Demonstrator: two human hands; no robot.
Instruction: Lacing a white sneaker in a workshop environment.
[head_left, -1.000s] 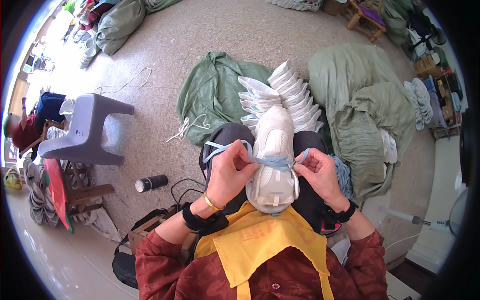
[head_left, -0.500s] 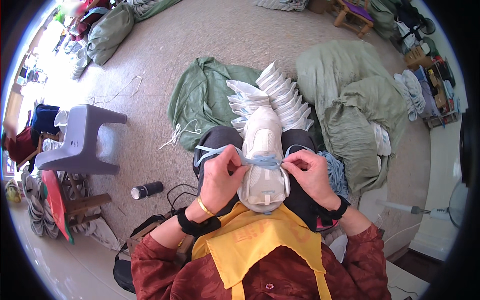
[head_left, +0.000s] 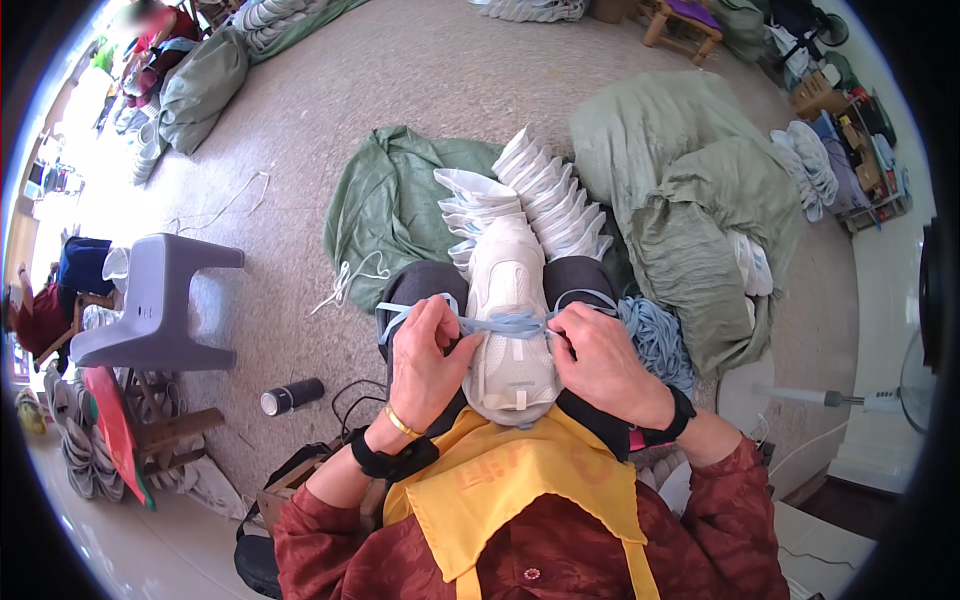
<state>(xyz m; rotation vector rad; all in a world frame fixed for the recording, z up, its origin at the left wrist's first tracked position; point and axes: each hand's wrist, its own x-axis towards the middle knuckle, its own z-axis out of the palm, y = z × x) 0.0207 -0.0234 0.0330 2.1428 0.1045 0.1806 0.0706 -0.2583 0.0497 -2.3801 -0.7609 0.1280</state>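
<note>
A white sneaker [head_left: 505, 265] rests on my lap between my dark-trousered knees, its toe pointing away from me. Across its tongue lies a bunched light-blue shoelace [head_left: 512, 323]. On the shoe's left side, my left hand [head_left: 422, 368] pinches the lace between thumb and fingers, and a loose end trails off over the left knee. Opposite it, my right hand [head_left: 603, 368] pinches the lace at the shoe's right side; its fingertips are partly hidden. Another stretch of lace loops over the right knee. Beyond the toe stand two rows of nested white shoes [head_left: 550, 190].
Beside my right knee lies a heap of blue laces [head_left: 655, 345]. Big green sacks [head_left: 690, 190] slump at right, one holding shoes. At left are a grey plastic stool [head_left: 165, 300] and a black cylinder [head_left: 292, 396] on the floor. Another person [head_left: 155, 40] sits far left.
Both hands still grip the lace across the shoe. My right hand has turned so its back shows more, fingers curling inward. The view has shifted slightly.
</note>
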